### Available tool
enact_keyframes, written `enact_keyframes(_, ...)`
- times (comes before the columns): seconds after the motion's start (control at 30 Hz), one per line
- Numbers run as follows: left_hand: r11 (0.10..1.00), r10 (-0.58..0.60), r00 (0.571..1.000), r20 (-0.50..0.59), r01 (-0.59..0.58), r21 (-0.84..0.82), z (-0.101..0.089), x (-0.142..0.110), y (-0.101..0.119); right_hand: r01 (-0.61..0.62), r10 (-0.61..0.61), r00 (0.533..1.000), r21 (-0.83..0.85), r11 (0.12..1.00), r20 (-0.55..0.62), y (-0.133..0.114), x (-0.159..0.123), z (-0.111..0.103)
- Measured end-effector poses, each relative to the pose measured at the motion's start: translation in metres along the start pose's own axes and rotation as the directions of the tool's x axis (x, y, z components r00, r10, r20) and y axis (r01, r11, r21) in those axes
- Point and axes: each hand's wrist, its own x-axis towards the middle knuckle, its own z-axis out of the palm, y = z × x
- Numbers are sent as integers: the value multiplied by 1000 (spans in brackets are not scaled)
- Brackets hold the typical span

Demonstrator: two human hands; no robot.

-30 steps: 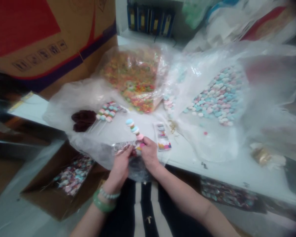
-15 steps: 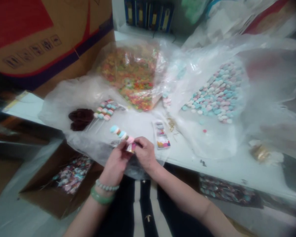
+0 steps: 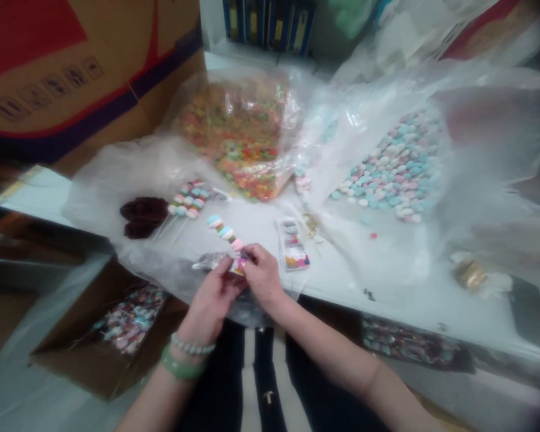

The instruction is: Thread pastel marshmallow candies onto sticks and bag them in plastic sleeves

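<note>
My right hand (image 3: 265,276) is closed on the lower end of a candy skewer (image 3: 225,232), which carries blue-white, pink and darker pieces and tilts up to the left. Close against it, my left hand (image 3: 213,297) pinches a small clear printed bag (image 3: 238,264); a crinkled clear part sticks out to the left. The skewer's lower end is hidden by my fingers. Beyond my hands, several loaded skewers (image 3: 189,201) lie beside a dark brown bundle (image 3: 144,216). To the right is a stack of printed bags (image 3: 293,245), with gold twist ties (image 3: 312,227) beside it.
A large clear bag of gummy candies (image 3: 247,132) stands at the back. Right of it spreads an open bag of pastel candies (image 3: 391,168). A big carton (image 3: 117,54) rises at the left. Below the table edge, an open cardboard box (image 3: 67,354) holds many candy pieces.
The skewer has turned slightly more upright and its tip has shifted right. More of the clear bag shows left of my fingers. The view has shifted slightly.
</note>
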Motion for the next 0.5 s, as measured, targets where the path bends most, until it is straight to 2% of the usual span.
enact_keyframes(0.1, 999, -26, 1000, 10, 26, -22, 5, -1, -1, -5, 5, 1000, 36, 999, 1, 1, 1, 0)
enact_keyframes(0.27, 997, -63, 997, -39, 61, -54, 6, 0, 3, 7, 2, 997, 113, 994, -71, -1, 6, -4)
enact_keyframes(0.5, 990, -60, 984, -167, 38, -132, 5, 0, 24, -54, 65, 996, 154, 987, -65, -3, -6, -39)
